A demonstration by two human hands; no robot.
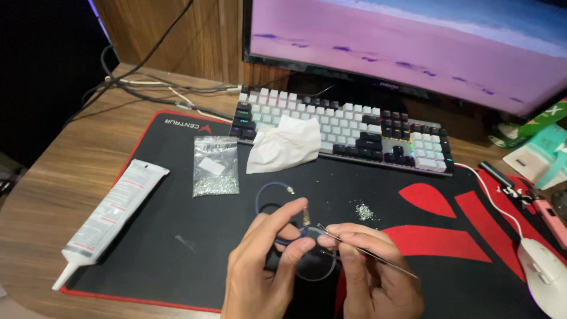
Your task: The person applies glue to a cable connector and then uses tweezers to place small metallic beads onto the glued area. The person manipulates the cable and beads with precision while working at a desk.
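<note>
Black mat [177, 236] with red shapes covered the wooden desk, and everything sat on it. My left hand [266, 266] pinched a blue cord loop [273, 190] between thumb and forefinger near the mat's middle. My right hand [372, 274] was closed around thin metal tweezers [366, 253], whose tip met the cord by my left fingertips. Just beyond my right hand lay a small heap of rhinestones [364, 211]. Left of the cord lay a clear bag of stones [215, 166], farther left a glue tube [112, 214]. A tissue [283, 145] rested against the keyboard [366, 130] at the mat's far edge.
</note>
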